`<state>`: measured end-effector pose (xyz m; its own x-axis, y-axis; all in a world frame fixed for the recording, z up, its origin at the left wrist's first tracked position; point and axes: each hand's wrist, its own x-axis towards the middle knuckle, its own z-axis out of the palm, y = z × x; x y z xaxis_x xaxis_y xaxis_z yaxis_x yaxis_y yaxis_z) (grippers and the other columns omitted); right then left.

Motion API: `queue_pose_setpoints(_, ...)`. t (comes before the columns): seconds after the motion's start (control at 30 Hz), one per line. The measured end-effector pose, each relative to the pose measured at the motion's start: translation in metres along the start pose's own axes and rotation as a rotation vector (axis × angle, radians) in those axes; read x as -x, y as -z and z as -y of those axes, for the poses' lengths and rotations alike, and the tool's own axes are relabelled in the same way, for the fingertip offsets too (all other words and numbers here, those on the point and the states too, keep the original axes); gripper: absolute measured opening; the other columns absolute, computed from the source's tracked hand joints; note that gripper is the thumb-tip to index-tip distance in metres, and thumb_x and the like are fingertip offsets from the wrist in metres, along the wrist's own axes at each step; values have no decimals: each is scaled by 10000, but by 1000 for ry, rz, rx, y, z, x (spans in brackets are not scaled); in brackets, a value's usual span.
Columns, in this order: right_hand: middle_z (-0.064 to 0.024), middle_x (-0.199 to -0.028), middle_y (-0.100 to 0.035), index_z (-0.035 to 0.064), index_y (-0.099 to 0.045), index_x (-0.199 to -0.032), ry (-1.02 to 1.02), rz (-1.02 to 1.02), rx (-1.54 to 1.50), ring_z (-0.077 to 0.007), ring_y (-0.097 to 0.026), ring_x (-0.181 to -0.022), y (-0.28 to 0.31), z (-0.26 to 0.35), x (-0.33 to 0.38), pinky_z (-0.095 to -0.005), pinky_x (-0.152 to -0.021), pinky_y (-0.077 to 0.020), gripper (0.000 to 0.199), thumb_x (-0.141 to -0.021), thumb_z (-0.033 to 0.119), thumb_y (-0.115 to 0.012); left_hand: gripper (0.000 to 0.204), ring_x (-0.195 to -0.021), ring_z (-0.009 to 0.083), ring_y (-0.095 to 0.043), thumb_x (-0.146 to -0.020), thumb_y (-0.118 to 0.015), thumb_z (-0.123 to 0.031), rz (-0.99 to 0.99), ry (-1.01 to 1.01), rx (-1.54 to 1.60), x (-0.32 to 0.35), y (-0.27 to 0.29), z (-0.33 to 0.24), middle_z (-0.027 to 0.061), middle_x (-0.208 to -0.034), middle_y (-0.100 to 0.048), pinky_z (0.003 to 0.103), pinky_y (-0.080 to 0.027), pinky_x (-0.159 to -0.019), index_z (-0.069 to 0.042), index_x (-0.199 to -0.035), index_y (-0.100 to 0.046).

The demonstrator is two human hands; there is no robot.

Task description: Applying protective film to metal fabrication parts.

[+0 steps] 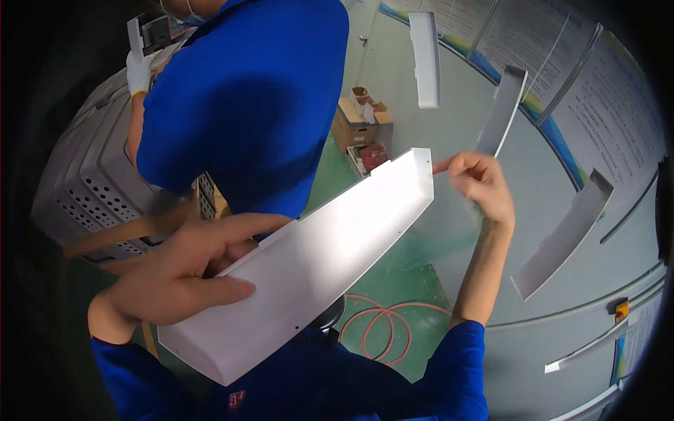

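Note:
A long white tray-like panel (pixel 316 252) with a raised rim and small holes lies slantwise in front of me, its far end up to the right. My left hand (pixel 189 266) grips its near left part, thumb on the white face and fingers over the upper edge. My right hand (pixel 481 186) is at the far end. Its index finger reaches out to the panel's end edge, the fingertip partly hidden there. Its other fingers curl in toward the thumb, and whether anything is inside them is hidden.
A person in blue (pixel 246 91) stands close ahead, a gloved hand (pixel 138 74) at stacked grey perforated housings (pixel 105 182). Similar panels (pixel 425 59) are set against the grey wall (pixel 456 119) at right. Cardboard boxes (pixel 351 126) and a red hose (pixel 386 309) lie on the green floor.

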<state>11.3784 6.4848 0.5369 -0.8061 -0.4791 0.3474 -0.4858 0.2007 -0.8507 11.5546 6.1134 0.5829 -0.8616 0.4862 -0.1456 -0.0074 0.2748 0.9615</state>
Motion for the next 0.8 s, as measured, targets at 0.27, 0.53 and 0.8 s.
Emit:
queue_pose_setpoints(0.27, -39, -766, -642, 6, -658, -848, -305, 212, 79, -85, -533, -571, -153, -34, 66, -263, -547, -429, 168, -763, 145, -698, 553, -854, 96, -642, -844, -557, 9, 363, 159, -121, 36, 68, 44, 103, -1052, -673, 226, -478, -746, -63, -1389, -505)
queue_pose_setpoints(0.53, -26, -724, -627, 0, -667, -878, -352, 451, -184, -87, -553, -668, -388, -69, 98, -270, -617, -452, 219, -807, 205, -696, 549, -1187, 216, -540, -867, -595, -331, 331, 127, 404, 157, 175, 163, 150, -1285, -571, 320, -402, -1006, 44, -1267, -564)
queue_pose_setpoints(0.8, 1, -711, -628, -14, -675, -841, -491, 386, -238, -51, -538, -644, -430, -13, 89, -241, -578, -441, 152, -782, 121, -709, 1141, -1365, 307, -388, -714, -852, -132, -429, -515, 301, 214, 79, 226, 207, -1500, -343, 415, -346, -1111, 8, -1529, -66)
